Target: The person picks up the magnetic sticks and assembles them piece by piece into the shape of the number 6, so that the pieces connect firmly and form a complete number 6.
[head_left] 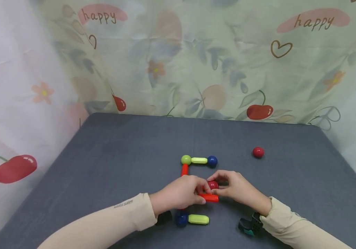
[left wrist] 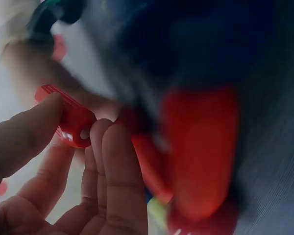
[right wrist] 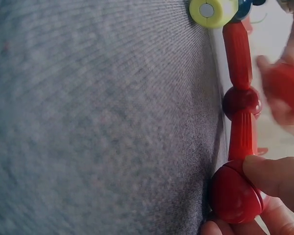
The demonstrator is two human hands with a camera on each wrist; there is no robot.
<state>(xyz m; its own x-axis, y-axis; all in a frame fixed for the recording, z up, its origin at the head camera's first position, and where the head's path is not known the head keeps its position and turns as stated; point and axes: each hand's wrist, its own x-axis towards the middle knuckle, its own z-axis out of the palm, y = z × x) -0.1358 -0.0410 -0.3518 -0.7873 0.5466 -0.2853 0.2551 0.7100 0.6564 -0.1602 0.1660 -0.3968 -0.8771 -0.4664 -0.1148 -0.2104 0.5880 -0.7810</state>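
Note:
My left hand [head_left: 181, 192] pinches a red rod [head_left: 209, 197] between thumb and fingers, raised off the cloth in the left wrist view. Just right of it, my right hand [head_left: 235, 188] grips a red ball [right wrist: 232, 193] at the end of another red rod [right wrist: 242, 137]. That rod meets a middle red ball [right wrist: 241, 102] of a connected frame. The frame's far end has a green ball [head_left: 186, 159], a yellow-green rod [head_left: 199, 160] and a blue ball [head_left: 212, 161]. Its near end shows another blue ball [head_left: 182, 219] and yellow-green rod [head_left: 198, 219]. My left hand covers the frame's middle in the head view.
A loose red ball [head_left: 258, 152] lies farther back on the right. Dark grey cloth covers the table [head_left: 128, 145]. A patterned curtain [head_left: 178, 69] hangs behind it, with pale cloth at both sides. A dark band [head_left: 250, 226] sits at my right wrist.

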